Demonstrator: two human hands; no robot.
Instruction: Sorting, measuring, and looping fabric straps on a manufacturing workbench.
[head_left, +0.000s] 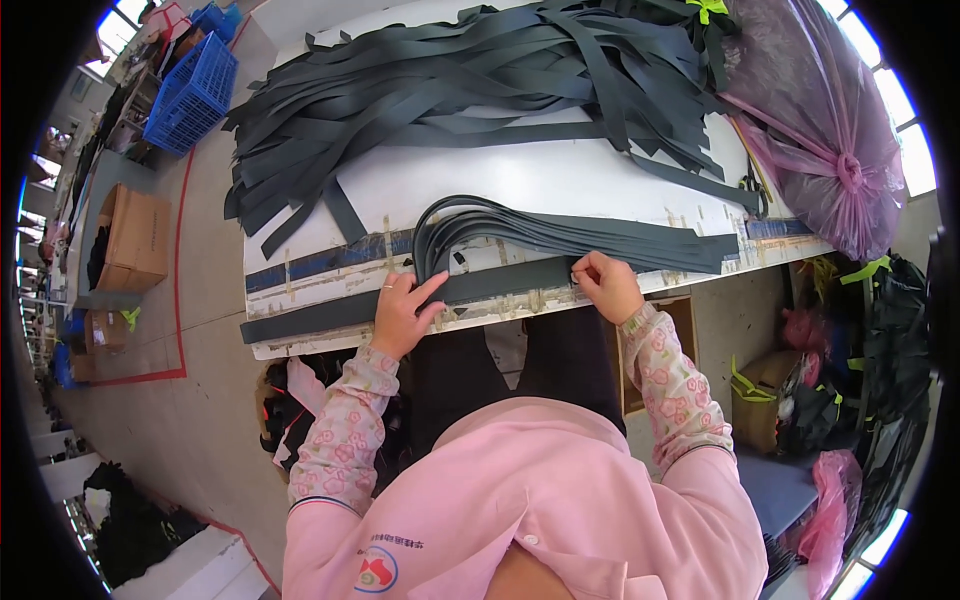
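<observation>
A dark strip (500,283) is laid flat along the near edge of the white desk (520,180). It is pressed down by the left hand (405,312), fingers open and spread. Its right end is pinched by the closed right hand (606,285). A folded bundle of strips (560,232) is stacked just behind it. A loose pile of strips (460,80) is spread across the far side. A pink plastic bag (820,120) is seen at right, a blue crate (192,95) at far left.
</observation>
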